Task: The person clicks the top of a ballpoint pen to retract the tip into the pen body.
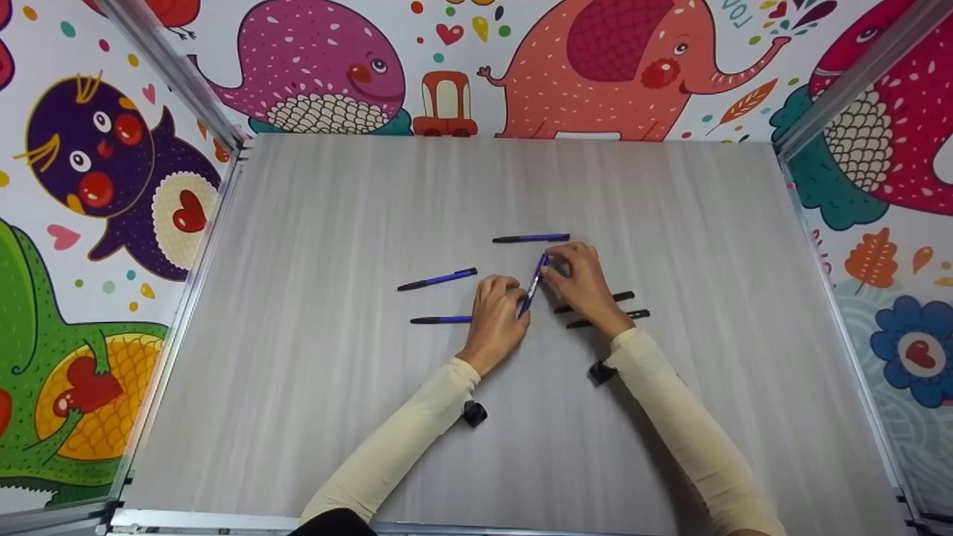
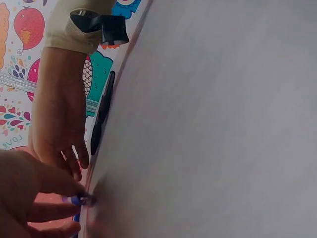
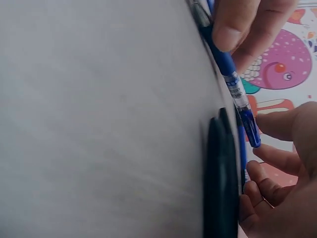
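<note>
Near the middle of the pale table [image 1: 313, 417], as the head view showed it to me, a blue ballpoint pen [image 1: 534, 285] was slanting between two hands. Its long axis ran from the left hand [image 1: 497, 324], at the lower end, toward the right hand [image 1: 584, 283], at the upper end, farther from the person. The left fingers pinched the lower part, so the left hand was the nearer one to the barrel; the right thumb and forefinger stood just at the upper end. One loose blue pen [image 1: 531, 238] lay beyond the hands; two more blue pens [image 1: 437, 279] lay to the left of the held one, the lower of them partly hidden by the left hand. Two black pens [image 1: 639, 314] were partly covered by the right hand and wrist.

From the left wrist, the left thumb and fingers were closed on the pen, of which only a short piece was visible, and the right hand stood opposite.

From the right wrist, the relation was clearest. The left thumb pressed upon the blue barrel, and the pen's clear part and far end stuck out past it, toward the right hand. This end lay at the gap between right thumb and forefinger, very near to both. Whether they gripped it, or only touched it, I could not tell.
</note>
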{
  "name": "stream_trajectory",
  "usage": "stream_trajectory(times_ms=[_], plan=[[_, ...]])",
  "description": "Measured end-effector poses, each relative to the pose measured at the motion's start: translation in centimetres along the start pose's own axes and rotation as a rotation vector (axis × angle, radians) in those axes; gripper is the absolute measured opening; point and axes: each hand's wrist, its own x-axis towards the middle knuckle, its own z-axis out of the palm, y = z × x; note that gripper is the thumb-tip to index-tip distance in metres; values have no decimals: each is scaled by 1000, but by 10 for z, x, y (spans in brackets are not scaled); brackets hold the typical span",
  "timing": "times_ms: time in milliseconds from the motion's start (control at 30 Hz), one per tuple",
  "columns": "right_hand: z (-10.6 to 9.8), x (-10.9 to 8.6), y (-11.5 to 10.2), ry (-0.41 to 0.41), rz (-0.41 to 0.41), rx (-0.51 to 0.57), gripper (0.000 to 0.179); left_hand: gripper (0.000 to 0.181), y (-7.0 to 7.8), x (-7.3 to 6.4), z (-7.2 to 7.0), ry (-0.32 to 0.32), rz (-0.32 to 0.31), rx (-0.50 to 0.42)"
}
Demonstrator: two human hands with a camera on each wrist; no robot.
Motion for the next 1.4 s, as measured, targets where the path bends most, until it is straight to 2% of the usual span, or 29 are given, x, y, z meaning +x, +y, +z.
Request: stream_trajectory(times_ms=[133,233,300,333,467,533,567,800,900,1067,1200,1400], plan=[[-9,-7,-9,39,-21,20,33,22,0,0,-6,50,-5,-90],[-16,-12,-16,75,-57,48,32,23,-8,3,0,104,7,-174],[-20,-15,-19,93,-80,66,31,24,-19,5,10,135,24,-206],[-21,-17,-21,99,-93,72,31,24,-18,5,9,137,24,-220],[-25,-23,-28,115,-141,68,30,26,-29,8,21,133,21,-256],[-27,-25,-32,121,-159,60,30,26,-17,5,7,120,13,-261],[-28,-26,-34,126,-167,58,30,27,-22,6,13,125,9,-285],[-33,-29,-44,177,-278,-6,29,26,-23,5,9,141,-16,-436],[-34,-30,-46,200,-334,-43,29,25,-11,1,-9,93,-64,-488],[-35,-32,-51,211,-388,-80,29,24,4,-2,-26,7,-145,-581],[-36,-33,-55,203,-419,-79,31,25,8,-3,-31,-52,-179,-663],[-38,-34,-60,186,-437,-35,34,26,10,-3,-35,-113,-189,-775]])
